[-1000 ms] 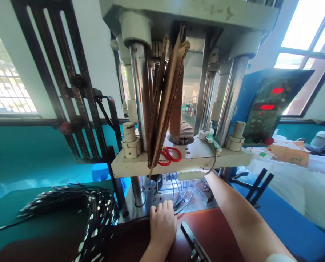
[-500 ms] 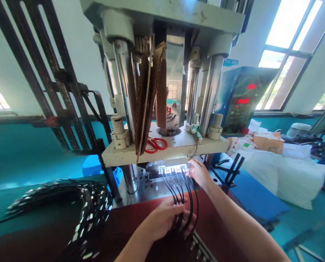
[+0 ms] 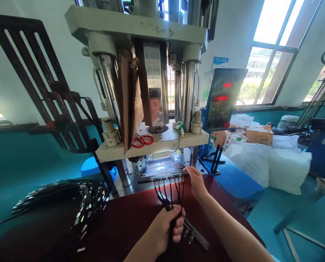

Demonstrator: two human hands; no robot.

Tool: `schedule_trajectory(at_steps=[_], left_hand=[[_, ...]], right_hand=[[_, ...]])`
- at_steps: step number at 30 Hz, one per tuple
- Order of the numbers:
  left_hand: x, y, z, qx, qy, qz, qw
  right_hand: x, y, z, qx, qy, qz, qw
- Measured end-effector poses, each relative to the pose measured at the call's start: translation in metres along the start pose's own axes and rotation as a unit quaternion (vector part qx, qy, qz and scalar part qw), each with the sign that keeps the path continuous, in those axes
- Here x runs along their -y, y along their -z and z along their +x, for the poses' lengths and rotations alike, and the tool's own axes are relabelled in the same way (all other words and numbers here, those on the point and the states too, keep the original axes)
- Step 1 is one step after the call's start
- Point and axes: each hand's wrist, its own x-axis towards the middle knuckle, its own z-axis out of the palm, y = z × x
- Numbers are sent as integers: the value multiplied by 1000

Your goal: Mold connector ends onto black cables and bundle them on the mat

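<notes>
My left hand (image 3: 166, 227) is closed round a bunch of black cables (image 3: 170, 198) above the dark red table (image 3: 129, 218). The cables run forward to a row of grey moulded ends (image 3: 166, 179) joined in a strip. My right hand (image 3: 195, 180) pinches the right end of that strip, just in front of the lower mould plate (image 3: 162, 165) of the press machine (image 3: 143, 91). A metal bar (image 3: 196, 234) lies on the table under my left hand.
A big coil of black cables (image 3: 69, 203) lies on the left. Red scissors (image 3: 142, 140) and cardboard pieces (image 3: 128, 102) rest on the press platen. A control box (image 3: 221, 98) with red digits stands on the right, with white bags (image 3: 274, 163) and a carton (image 3: 257, 135) beyond.
The strip of moulded ends has come out of the mould toward me, with my right hand at its right end. My left hand has closed tighter on the cables and drawn back. The camera rose.
</notes>
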Motion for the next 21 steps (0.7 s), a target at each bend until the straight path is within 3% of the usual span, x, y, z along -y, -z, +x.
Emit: schedule_trajectory(at_steps=[3, 5, 9, 16, 19, 21], left_hand=[[12, -2, -11, -10, 35, 12, 999], [26, 0, -20, 12, 49, 69, 996], [49, 4, -35, 53, 1, 189, 980], [50, 2, -32, 63, -13, 84, 994], [39, -8, -37, 57, -4, 43, 997], [21, -22, -47, 52, -12, 17, 998]], right_hand=[[-5, 10, -3, -24, -8, 13, 1000], [-3, 23, -3, -45, -12, 18, 999], [10, 58, -3, -73, -20, 7, 997], [17, 117, -27, -106, -27, -56, 992], [18, 144, -38, -65, -66, -87, 992], [22, 163, -42, 31, -76, -167, 983]])
